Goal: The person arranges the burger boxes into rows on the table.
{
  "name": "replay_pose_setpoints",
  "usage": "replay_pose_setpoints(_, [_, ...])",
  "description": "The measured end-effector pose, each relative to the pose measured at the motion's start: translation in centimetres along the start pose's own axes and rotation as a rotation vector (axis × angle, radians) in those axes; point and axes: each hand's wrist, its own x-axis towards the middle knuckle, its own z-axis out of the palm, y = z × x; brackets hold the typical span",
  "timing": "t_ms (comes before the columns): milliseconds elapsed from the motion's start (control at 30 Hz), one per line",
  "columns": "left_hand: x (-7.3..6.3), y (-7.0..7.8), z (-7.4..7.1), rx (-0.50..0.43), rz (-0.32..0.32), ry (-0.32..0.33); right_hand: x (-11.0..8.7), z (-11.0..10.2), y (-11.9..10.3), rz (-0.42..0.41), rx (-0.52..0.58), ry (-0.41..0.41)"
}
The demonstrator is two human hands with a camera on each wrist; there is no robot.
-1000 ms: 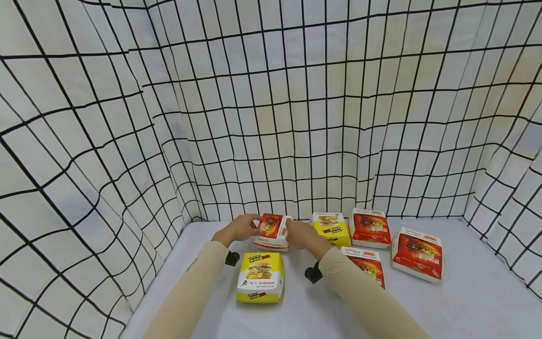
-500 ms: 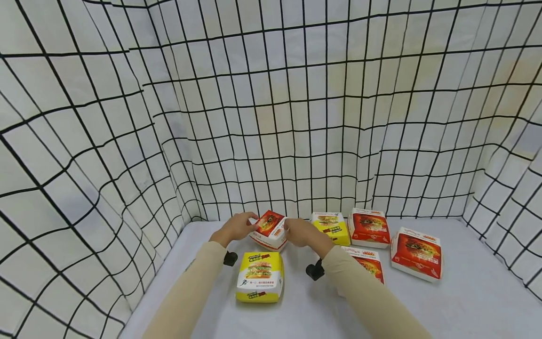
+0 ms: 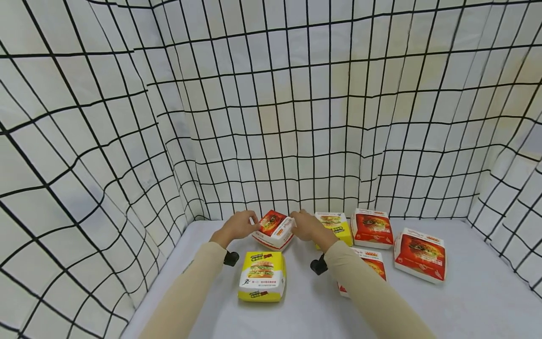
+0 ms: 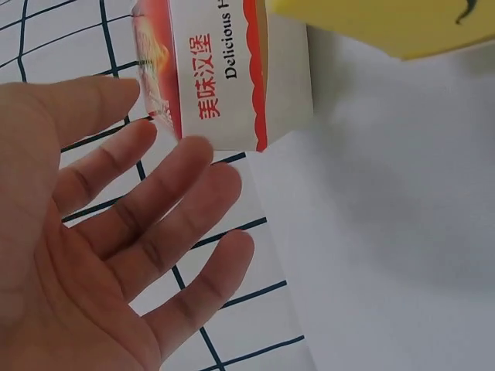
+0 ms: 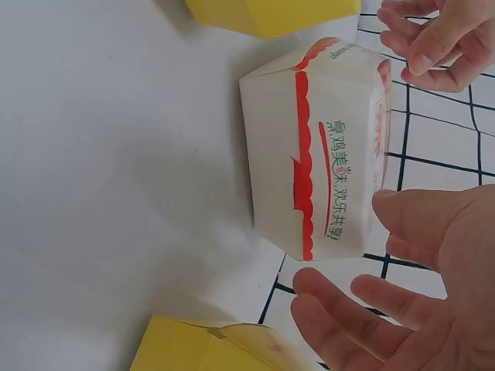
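Red-white box [image 3: 274,230] between left grip [image 3: 237,227] and right grip [image 3: 307,227], both spread.

Wavy black grid lines [image 3: 329,98] cover the white back wall [image 3: 267,117] and both side walls [image 3: 82,202] around a pale tabletop [image 3: 309,310], under soft, even light.

Bright, diffuse light, soft shadows on white table [image 3: 474,301], greyer wrist views

Just beyond the left fingers [image 4: 176,234], the red-and-white box [image 4: 232,69] shows red "美味汉堡" and black "Delicious H", cut off there. Near the right fingers [image 5: 354,318], another side carries green "美味" and "欢乐共享!", its opening character unclear. Nearer than both hands' fingers, the yellow-and-white box [image 3: 262,277] has print too small to read.
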Motion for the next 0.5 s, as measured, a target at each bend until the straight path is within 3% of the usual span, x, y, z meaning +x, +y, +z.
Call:
replay_pose_setpoints(267, [-0.2,0.7,0.3,-0.011,0.044,-0.042,0.4,0.9,0.3,0.02,0.021,-0.055])
replay_pose_setpoints(500, [0.0,0.7,0.4,-0.007,0.046,-0.05,0.6,1.4,0.2,-0.002,-0.033,-0.037])
